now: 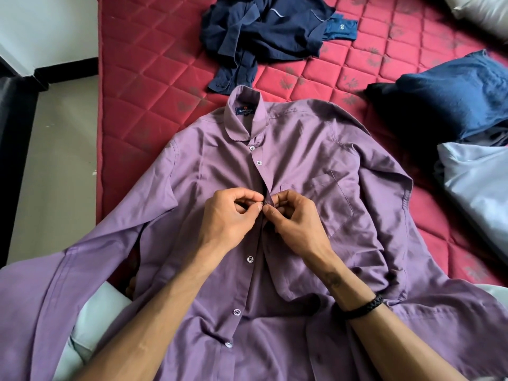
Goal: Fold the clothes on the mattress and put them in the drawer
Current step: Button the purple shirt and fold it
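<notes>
Both hands meet at the middle of the purple dress shirt, which lies face up and spread across the red quilted mattress. The left hand curls its fingers and pinches the button edge of the placket between thumb and forefinger; the right hand pinches the buttonhole edge just opposite, fingertips touching, apparently fastening the third button down. Two buttons toward 12 o'clock look done up; three toward 6 o'clock lie open.

The shirt reads as light, thin and limp, with a slight sheen, so it will likely slide and wrinkle easily. Only the collar and placket seem to have any stiffness, and the shoulder seams and hem corners look like the best places to take hold for folding.

At 3 o'clock sit a dark blue pillow and a pale blue cloth. Farther off at 12 o'clock, a crumpled navy shirt waits, well apart. No drawer is in view.
</notes>
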Available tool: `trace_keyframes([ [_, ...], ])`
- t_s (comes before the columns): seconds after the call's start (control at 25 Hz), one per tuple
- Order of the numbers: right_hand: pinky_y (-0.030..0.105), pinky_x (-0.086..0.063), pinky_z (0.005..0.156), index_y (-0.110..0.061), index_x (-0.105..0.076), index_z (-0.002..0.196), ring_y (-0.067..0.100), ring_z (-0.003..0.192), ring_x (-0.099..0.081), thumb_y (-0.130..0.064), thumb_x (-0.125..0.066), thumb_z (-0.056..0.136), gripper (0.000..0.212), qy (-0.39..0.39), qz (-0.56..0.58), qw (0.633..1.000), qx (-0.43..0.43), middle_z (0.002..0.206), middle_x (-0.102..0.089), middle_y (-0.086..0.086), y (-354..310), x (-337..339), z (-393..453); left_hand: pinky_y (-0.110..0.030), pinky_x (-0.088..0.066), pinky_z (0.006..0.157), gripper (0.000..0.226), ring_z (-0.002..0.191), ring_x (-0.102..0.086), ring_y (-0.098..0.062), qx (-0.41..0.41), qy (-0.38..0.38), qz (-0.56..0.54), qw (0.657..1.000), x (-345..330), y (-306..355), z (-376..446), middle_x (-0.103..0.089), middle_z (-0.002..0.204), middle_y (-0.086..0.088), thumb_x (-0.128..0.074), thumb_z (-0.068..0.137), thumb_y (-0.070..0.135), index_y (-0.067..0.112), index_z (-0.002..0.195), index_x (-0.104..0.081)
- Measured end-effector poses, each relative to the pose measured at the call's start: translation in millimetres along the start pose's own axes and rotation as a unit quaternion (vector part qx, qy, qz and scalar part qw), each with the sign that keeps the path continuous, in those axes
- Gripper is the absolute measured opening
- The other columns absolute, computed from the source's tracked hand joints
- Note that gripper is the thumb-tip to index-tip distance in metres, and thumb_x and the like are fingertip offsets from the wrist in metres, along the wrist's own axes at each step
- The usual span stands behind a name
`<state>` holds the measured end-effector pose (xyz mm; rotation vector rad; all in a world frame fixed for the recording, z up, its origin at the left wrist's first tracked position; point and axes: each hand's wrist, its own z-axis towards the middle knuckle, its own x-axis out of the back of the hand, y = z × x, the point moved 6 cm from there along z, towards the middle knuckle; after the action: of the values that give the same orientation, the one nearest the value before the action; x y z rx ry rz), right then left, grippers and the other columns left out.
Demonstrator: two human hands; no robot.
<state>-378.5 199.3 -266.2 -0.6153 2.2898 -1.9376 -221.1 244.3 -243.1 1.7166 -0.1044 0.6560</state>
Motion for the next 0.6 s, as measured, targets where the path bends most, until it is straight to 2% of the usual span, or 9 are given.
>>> trace_keyframes([
  [0.16, 0.034, -0.052, 0.060, -0.015, -0.068, 0.092, 0.013, 0.060, -0.061, -0.019, -0.078, 0.091, 0.011, 0.010, 0.017, 1.000, -0.016, 0.069, -0.069, 0.000, 4.6, -0.3, -0.5, -0.019, -0.051, 0.062, 0.012, 0.059, -0.069, -0.008, 0.000, -0.001, -0.012, 1.000, 0.2, -1.3, -0.2, -0.074, 0.067, 0.008, -0.076, 0.088, 0.016, 0.026, 0.093, -0.080],
  [0.24, 0.030, -0.050, 0.058, -0.016, -0.070, 0.092, 0.014, 0.060, -0.060, -0.021, -0.079, 0.091, 0.011, 0.016, 0.029, 0.999, -0.025, 0.069, -0.069, 0.003, 7.1, -1.2, -1.0, -0.020, -0.049, 0.059, 0.012, 0.055, -0.067, -0.010, 0.003, -0.001, -0.028, 1.000, 0.6, -3.4, 1.2, -0.072, 0.063, 0.010, -0.077, 0.087, 0.015, 0.026, 0.091, -0.080],
  [0.4, 0.021, -0.046, 0.052, -0.007, -0.074, 0.097, 0.010, 0.055, -0.057, -0.016, -0.079, 0.091, 0.011, 0.007, 0.069, 0.997, -0.033, 0.069, -0.070, 0.005, 5.9, 0.5, -2.2, -0.020, -0.050, 0.057, 0.013, 0.053, -0.067, -0.009, 0.015, -0.001, -0.059, 0.998, 0.6, -6.3, 2.3, -0.075, 0.072, 0.005, -0.079, 0.086, 0.015, 0.027, 0.090, -0.079],
  [0.6, 0.021, -0.049, 0.059, -0.011, -0.079, 0.093, 0.010, 0.063, -0.059, -0.015, -0.075, 0.094, 0.006, -0.018, 0.092, 0.995, -0.024, 0.071, -0.071, 0.005, 2.4, -1.7, -0.9, -0.026, -0.050, 0.055, 0.015, 0.052, -0.063, -0.010, 0.061, 0.006, -0.114, 0.992, 0.4, -14.6, 2.8, -0.074, 0.075, 0.001, -0.079, 0.087, 0.013, 0.029, 0.088, -0.078],
])
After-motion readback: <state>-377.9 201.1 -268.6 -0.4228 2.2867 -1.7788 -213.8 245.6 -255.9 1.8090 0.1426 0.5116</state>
